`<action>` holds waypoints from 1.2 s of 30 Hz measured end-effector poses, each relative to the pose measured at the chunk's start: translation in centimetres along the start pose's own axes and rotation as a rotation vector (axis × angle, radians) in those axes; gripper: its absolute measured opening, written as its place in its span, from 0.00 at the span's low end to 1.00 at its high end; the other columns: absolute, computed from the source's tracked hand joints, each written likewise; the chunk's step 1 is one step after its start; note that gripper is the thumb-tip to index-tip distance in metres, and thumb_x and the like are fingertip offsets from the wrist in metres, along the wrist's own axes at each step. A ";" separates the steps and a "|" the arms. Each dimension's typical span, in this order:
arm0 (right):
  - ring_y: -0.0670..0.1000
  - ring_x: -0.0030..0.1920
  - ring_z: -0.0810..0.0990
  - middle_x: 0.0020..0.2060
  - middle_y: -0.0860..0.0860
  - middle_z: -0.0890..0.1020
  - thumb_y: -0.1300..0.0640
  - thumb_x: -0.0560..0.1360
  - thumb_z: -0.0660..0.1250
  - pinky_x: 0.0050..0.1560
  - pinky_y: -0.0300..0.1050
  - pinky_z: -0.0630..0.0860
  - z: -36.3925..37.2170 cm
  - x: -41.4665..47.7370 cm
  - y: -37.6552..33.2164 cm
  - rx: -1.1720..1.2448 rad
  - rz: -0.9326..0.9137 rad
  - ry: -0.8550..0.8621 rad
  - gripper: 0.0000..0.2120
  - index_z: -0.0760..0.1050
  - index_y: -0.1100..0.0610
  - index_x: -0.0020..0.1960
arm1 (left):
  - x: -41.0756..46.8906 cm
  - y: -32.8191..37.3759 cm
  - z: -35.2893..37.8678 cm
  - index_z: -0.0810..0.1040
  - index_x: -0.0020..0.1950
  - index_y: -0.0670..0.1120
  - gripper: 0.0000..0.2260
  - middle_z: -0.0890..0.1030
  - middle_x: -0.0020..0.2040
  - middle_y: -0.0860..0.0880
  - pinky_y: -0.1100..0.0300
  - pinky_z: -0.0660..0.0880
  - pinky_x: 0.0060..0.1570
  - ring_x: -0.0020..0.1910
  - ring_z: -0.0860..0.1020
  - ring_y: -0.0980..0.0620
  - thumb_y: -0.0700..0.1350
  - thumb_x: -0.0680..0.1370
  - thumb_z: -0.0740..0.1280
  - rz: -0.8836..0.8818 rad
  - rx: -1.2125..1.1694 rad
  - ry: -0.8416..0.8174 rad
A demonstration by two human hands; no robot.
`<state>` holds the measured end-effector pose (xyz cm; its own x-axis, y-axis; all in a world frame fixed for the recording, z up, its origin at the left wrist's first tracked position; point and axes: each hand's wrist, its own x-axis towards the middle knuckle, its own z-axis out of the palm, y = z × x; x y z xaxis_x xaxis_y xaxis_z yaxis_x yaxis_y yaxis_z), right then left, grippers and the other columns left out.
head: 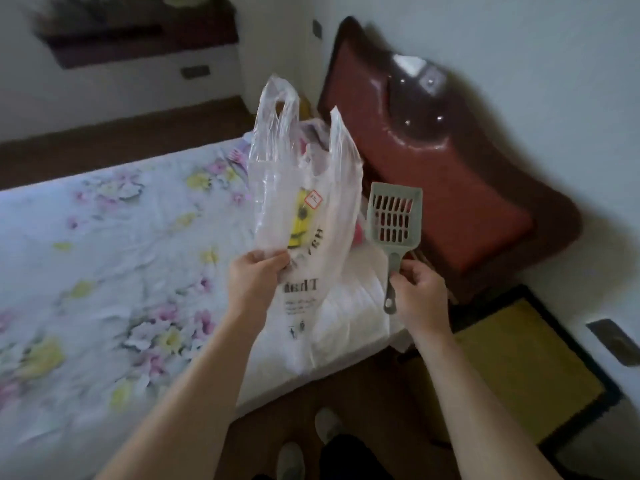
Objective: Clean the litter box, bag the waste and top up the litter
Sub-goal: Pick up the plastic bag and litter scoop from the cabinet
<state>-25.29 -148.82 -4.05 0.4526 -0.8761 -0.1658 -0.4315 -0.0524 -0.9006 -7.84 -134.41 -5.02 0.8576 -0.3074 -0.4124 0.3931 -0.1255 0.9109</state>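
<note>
Gathering gear: left hand [256,271] gripping plastic bag [304,216], right hand [420,289] pinching scoop [394,223] handle. Next: locate litter box.

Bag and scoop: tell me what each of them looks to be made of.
The bag, held by the left hand, looks like thin plastic film, glossy and see-through: it crinkles, catches the light and shows the bedding behind it. The scoop, held by the right hand, seems to be rigid moulded plastic, matt grey-green: even slots and a one-piece handle with a hanging hole.
</note>
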 end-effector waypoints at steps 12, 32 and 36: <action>0.48 0.32 0.79 0.34 0.51 0.84 0.58 0.77 0.69 0.32 0.38 0.74 20.2 -3.3 -8.8 -0.089 -0.330 -0.706 0.07 0.81 0.58 0.41 | -7.5 1.1 -21.4 0.84 0.41 0.42 0.03 0.84 0.34 0.48 0.56 0.78 0.41 0.37 0.80 0.49 0.36 0.73 0.73 0.093 -0.337 0.746; 0.45 0.32 0.75 0.31 0.49 0.80 0.60 0.75 0.67 0.29 0.38 0.69 46.5 -44.0 -15.5 -0.293 -0.698 -1.469 0.06 0.79 0.55 0.40 | -31.8 -9.1 -55.4 0.86 0.46 0.43 0.05 0.87 0.43 0.46 0.48 0.82 0.51 0.45 0.86 0.46 0.37 0.73 0.72 0.187 -0.666 1.586; 0.39 0.26 0.74 0.32 0.49 0.81 0.60 0.76 0.67 0.24 0.31 0.67 50.9 -51.1 -16.8 -0.334 -0.767 -1.545 0.05 0.80 0.56 0.42 | -34.3 -9.9 -61.9 0.85 0.48 0.44 0.05 0.87 0.42 0.48 0.54 0.81 0.44 0.43 0.86 0.49 0.37 0.74 0.72 0.186 -0.701 1.658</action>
<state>-1.46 -78.80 -0.84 0.7862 0.5981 -0.1552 0.1776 -0.4592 -0.8704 -20.55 -64.24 -0.70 0.1350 0.9442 -0.3003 -0.0609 0.3104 0.9487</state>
